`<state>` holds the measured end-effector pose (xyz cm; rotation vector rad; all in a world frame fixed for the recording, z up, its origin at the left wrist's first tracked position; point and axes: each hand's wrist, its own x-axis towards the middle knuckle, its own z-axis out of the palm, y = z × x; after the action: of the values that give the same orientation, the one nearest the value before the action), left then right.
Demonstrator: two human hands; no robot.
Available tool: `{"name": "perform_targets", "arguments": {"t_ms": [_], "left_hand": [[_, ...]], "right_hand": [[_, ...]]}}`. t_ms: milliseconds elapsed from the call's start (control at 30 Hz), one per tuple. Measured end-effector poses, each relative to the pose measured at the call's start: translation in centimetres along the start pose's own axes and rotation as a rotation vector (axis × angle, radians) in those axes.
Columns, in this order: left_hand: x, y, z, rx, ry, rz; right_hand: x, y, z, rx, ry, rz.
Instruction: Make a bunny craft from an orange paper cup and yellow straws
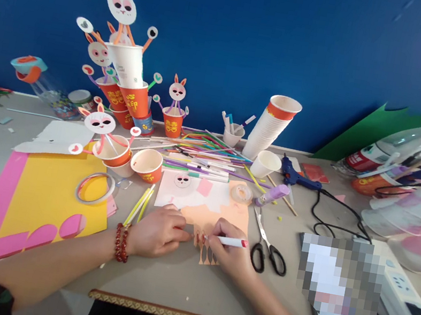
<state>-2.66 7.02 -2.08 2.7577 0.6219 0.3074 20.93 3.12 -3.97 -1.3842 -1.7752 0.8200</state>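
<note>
My right hand [232,253] is closed around a white marker with a red end [234,242]. The marker's tip is at small ear-shaped pieces [201,236] at the lower part of a peach paper sheet [232,218], where red marks show. From the other side, my left hand [160,233] has its fingers curled and its fingertips at that paper's left edge, holding it. White paper [165,193] with a drawn rabbit face [182,181] is just beyond. Black-handled scissors [268,257] rest open to the right of my right hand.
Rabbit-decorated paper cups [135,98] stand at the back left, and stacked cups [268,127] at the back right. Colourful sticks and pens [203,151] lie between them. A glue gun [300,180], glue stick [272,195], tape roll [94,188], yellow sheet [52,200] and phone [334,288] are around.
</note>
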Motion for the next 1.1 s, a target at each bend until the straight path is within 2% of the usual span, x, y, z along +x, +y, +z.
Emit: {"name": "perform_targets", "arguments": {"t_ms": [1100], "left_hand": [[0.01,0.02,0.0,0.017,-0.014,-0.004]], "right_hand": [[-0.1,0.2,0.03,0.002,-0.015,-0.008]]}}
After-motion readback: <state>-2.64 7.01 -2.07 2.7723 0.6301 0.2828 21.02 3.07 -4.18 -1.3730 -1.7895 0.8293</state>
